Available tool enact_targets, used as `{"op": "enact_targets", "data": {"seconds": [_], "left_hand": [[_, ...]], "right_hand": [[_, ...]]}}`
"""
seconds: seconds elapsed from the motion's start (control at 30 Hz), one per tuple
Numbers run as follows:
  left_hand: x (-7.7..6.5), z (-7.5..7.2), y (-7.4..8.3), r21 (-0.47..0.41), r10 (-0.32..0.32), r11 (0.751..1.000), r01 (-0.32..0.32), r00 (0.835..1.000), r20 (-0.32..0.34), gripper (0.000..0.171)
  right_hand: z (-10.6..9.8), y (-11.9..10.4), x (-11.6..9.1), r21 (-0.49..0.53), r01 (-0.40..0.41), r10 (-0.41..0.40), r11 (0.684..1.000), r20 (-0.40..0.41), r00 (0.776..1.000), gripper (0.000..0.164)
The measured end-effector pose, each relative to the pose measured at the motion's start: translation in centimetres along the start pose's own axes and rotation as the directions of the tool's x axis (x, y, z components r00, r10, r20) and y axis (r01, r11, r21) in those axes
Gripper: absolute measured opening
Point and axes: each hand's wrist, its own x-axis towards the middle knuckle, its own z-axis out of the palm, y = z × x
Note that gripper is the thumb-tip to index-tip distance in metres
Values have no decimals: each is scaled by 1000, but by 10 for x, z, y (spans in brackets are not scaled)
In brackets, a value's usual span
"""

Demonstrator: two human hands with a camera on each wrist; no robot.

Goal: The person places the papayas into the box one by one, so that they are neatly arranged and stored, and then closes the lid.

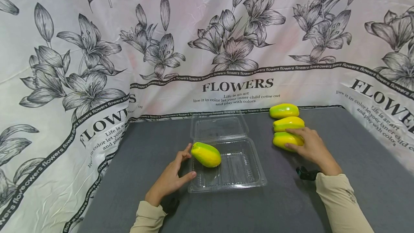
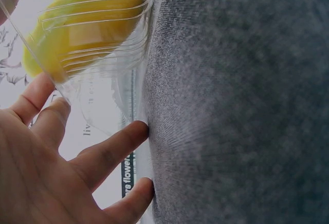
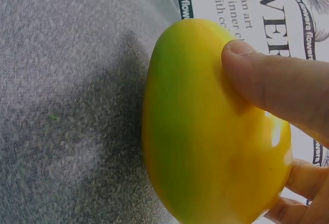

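Note:
A clear plastic clamshell container (image 1: 253,161) lies with its lid (image 1: 220,128) folded back. Inside its left side rests a yellow-green papaya (image 1: 206,155). My left hand (image 1: 169,179) is at the container's left edge, fingers spread; in the left wrist view, fingertips (image 2: 43,88) touch the clear rim. On the right, my right hand (image 1: 313,149) holds the nearest of three papayas (image 1: 284,141), thumb on one side and fingers on the other. The right wrist view shows that papaya (image 3: 205,131) large, with the thumb (image 3: 272,80) against its skin.
Beyond the held papaya, a second papaya (image 1: 288,123) and a third papaya (image 1: 284,110) lie in a row toward the back. The grey table (image 1: 129,190) meets a flower-printed cloth (image 1: 168,96) at the back and sides.

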Motion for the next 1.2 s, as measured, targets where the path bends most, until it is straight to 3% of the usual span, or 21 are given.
{"op": "enact_targets", "data": {"seconds": [0.4, 0.77, 1.2], "left_hand": [[-1, 0, -1, 11, -15, 1000, 15, 1000, -2, 49], [0, 0, 3, 12, -24, 1000, 24, 1000, 3, 51], [-1, -1, 3, 9, -13, 1000, 13, 1000, 1, 50]], "right_hand": [[-3, -7, -1, 65, 20, -18, 998, -23, 1000, 56], [-4, -10, -2, 59, 49, -45, 997, -68, 997, 55], [-3, -9, -1, 85, 21, -13, 996, -95, 995, 58]]}}
